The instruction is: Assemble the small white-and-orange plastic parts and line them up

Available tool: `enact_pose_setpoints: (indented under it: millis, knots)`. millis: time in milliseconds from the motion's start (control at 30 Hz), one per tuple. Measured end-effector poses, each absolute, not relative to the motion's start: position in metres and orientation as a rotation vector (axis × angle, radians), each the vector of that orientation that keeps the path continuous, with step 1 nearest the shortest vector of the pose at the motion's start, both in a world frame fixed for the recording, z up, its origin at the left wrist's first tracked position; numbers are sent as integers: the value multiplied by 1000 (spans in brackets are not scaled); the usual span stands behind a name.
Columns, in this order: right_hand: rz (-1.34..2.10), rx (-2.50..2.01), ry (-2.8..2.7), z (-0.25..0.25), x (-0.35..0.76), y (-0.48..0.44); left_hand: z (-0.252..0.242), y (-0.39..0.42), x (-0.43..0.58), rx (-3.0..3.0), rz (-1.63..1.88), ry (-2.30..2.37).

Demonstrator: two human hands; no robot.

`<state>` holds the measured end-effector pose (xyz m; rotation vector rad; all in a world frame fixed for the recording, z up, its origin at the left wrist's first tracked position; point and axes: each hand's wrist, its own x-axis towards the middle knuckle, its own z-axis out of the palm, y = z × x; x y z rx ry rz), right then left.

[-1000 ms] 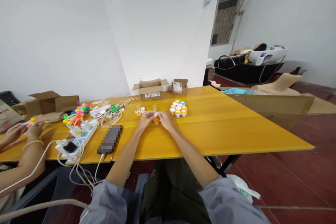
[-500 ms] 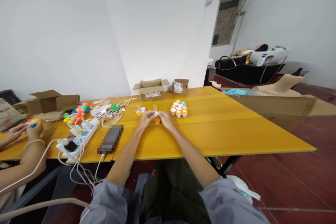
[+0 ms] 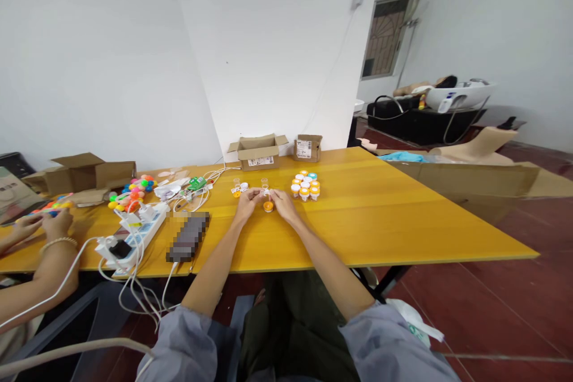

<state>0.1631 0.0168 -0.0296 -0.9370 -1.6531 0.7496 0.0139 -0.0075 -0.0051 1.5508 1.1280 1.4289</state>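
My left hand [image 3: 248,203] and my right hand [image 3: 282,203] meet above the table, fingertips closed on a small white piece [image 3: 265,192] with dark spots. Its exact kind is too small to make out. Just below the fingertips an orange cap [image 3: 268,207] lies on the table. Behind them stands a clear little cup [image 3: 265,182]. Left of my hands are another clear cup [image 3: 237,182], a white cap [image 3: 244,185], a yellow-orange cap [image 3: 237,194] and some spotted white pieces. To the right, several small jars [image 3: 304,193] with orange, white and blue lids stand grouped together.
An open carton [image 3: 258,158] and a smaller box [image 3: 307,148] stand against the wall. At left are a phone [image 3: 189,237], a power strip [image 3: 142,237] with tangled cables and colourful beads [image 3: 134,193]. Another person's hands [image 3: 56,224] work at the far left.
The white piece has turned between my fingertips, showing more dark spots, and my fingers have shifted slightly. The other person's hand at far left has moved a little.
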Motion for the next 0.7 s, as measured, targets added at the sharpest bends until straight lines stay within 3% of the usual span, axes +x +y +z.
enact_pose_setpoints:
  millis: [367, 700]
  knots:
    - [627, -1010, -1550, -42, 168, 28, -15, 1, 7, 1595, 1479, 1360]
    - [735, -1049, -1522, -42, 165, 26, -19, 2, 7, 1645, 1423, 1422]
